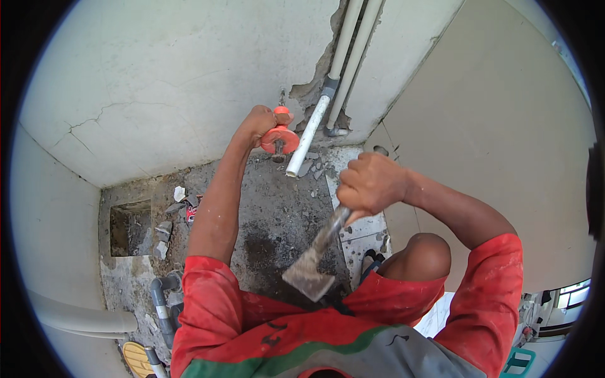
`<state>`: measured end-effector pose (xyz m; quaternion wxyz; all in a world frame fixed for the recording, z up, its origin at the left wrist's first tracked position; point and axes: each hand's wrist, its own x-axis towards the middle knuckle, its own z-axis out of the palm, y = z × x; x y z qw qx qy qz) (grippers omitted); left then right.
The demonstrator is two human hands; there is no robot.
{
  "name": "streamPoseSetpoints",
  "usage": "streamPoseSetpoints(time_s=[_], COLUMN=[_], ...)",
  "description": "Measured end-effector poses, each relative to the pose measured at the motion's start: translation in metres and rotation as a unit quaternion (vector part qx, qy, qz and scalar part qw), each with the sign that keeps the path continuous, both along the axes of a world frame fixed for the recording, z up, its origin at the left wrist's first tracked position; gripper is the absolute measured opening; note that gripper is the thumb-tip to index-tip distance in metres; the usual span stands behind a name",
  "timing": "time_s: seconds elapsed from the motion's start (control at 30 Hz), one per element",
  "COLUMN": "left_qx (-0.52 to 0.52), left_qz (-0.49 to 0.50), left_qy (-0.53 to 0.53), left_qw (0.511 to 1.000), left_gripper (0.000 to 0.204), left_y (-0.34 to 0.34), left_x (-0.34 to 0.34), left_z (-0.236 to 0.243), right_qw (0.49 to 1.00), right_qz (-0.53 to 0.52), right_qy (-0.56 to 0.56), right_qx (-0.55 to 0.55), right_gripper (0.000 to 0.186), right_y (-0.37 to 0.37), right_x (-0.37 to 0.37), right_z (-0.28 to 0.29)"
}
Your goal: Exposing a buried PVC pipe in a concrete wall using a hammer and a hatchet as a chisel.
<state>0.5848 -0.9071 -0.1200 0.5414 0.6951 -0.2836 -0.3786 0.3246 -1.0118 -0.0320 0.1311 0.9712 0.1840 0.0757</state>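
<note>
My left hand [259,121] is closed on a chisel with an orange hand guard [282,135], its metal tip against the white wall [176,63] beside a broken channel [300,93]. Two pipes [354,57] run down this channel; a white pipe piece [305,143] joined to a grey fitting slants out from it. My right hand [372,183] grips the shaft of a hammer-like tool, its wide, flat, dirty metal head [307,277] hanging low over the floor.
The rough floor [277,220] holds rubble [162,233], a square pit [129,230] at left and broken tiles [359,246] at right. Grey pipework [161,302] and a yellow round object [137,358] lie lower left. A large beige panel [498,145] stands right, a green plastic item [518,360] lower right.
</note>
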Motion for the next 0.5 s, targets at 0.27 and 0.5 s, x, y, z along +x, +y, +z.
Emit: streamPoseSetpoints(time_s=[0.27, 0.5], left_qx=[0.001, -0.011], left_qz=[0.003, 0.010], left_qy=[0.010, 0.021], left_qw=[1.000, 1.000], left_gripper=[0.026, 0.027], left_y=[0.004, 0.002], left_x=[0.008, 0.006], left_z=[0.001, -0.008], right_qw=[0.997, 0.987], right_qz=[-0.021, -0.159], right_qy=[0.040, -0.017], right_qx=[0.068, 0.032], right_gripper=[0.054, 0.056], right_y=[0.049, -0.008], right_x=[-0.024, -0.003], right_z=[-0.006, -0.013])
